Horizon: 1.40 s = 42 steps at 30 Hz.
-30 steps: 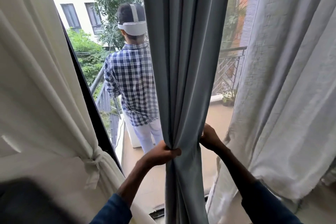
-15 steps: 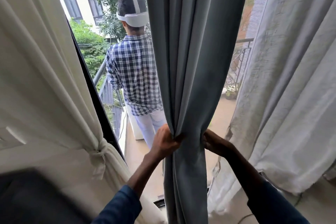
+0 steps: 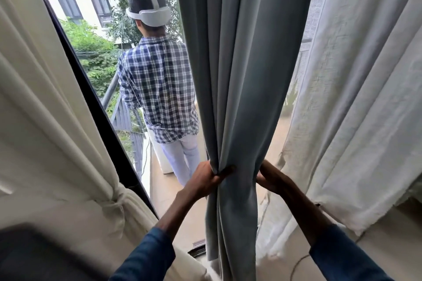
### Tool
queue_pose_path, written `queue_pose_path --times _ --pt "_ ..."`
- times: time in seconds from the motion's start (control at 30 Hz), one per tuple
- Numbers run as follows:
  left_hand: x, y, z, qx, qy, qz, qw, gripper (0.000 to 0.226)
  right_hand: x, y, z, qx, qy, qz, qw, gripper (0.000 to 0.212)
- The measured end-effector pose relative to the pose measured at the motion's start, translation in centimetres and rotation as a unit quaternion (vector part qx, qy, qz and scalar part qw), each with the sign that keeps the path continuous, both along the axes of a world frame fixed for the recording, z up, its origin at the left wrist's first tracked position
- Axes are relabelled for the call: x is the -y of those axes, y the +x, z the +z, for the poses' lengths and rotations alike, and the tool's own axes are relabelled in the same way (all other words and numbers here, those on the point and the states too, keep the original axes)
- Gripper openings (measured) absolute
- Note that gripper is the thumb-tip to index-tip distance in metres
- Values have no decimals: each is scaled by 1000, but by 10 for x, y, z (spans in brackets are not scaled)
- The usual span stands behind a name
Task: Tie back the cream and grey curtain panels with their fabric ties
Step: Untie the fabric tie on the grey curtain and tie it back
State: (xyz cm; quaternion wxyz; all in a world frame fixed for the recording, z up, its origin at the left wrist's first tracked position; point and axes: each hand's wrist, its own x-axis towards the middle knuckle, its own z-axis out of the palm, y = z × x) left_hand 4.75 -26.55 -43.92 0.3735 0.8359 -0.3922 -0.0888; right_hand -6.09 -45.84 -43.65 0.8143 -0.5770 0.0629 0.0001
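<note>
A grey curtain panel [image 3: 242, 75] hangs down the middle of the head view, gathered into a narrow bunch at waist height. My left hand [image 3: 205, 175] grips the bunch from the left, thumb across its front folds. My right hand [image 3: 270, 178] wraps round the bunch from the right, its fingers hidden behind the cloth. A cream curtain panel [image 3: 45, 109] on the left is drawn aside and bound by a knotted cream fabric tie [image 3: 114, 203]. No tie shows on the grey panel.
A pale sheer curtain [image 3: 356, 98] hangs loose on the right. Beyond the open doorway a person in a checked shirt [image 3: 157, 89] stands on a balcony with a railing [image 3: 123, 116], back turned. A dark door frame [image 3: 96, 107] runs diagonally beside the cream panel.
Both hands have squeezed the grey panel into a tighter bunch and stayed at about the same height. The view has shifted closer and slightly downward.
</note>
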Motion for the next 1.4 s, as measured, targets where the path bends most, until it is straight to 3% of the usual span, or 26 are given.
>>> queue_pose_path --times 0.07,0.17,0.3,0.37,0.5,0.63,0.7,0.8,1.03,1.17,1.23,1.33,1.4 --pt "-1 3 1 11 15 28 999 69 -1 0 -4 -15 2 -14 1000 36" --pt "-3 7 4 45 43 57 996 71 -12 0 6 -59 80 -9 995 43" --pt "-5 12 9 61 74 64 993 67 -14 0 -3 -60 113 0 992 87" --pt "-5 16 11 85 88 80 989 73 -17 -1 -12 -47 91 12 995 94" --pt "-3 19 24 113 74 74 988 61 -28 8 -19 -15 -153 -18 988 66" --pt "-2 16 24 130 96 97 982 64 -45 23 -28 -29 -243 -218 945 47" --pt "-6 18 17 143 92 100 980 69 -51 26 -31 -43 -268 -267 925 37" --pt "-15 20 10 160 111 86 977 57 -53 26 -32 -49 -291 -291 910 32" --pt "-24 2 13 145 41 59 987 47 -60 38 -32 -74 -333 -349 873 38" --pt "-8 -6 17 151 1 30 988 39 -71 46 -35 -77 -327 -348 875 28" --pt "-4 -1 20 135 13 16 991 37 -72 45 -35 -78 -326 -344 877 33" --pt "-2 10 22 104 34 -34 993 12 -67 42 -33 -84 -328 -342 877 42" --pt "-2 17 19 71 45 -60 995 16 -62 42 -34 -95 -326 -339 877 38"
